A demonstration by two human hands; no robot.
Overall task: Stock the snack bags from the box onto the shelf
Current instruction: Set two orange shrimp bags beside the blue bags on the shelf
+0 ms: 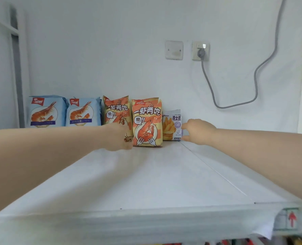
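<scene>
Snack bags stand in a row at the back of the white shelf: two blue prawn bags, two orange prawn bags, and a small purple fries bag at the right end. My left hand reaches to the lower part of the left orange bag and covers it; its fingers are hidden. My right hand pinches the right edge of the purple fries bag between thumb and fingers. The box is not in view.
A white wall stands behind the bags, with a blank plate and a socket whose grey cable loops down to the right. White frames stand at both sides. Colourful packets show below the shelf's front edge.
</scene>
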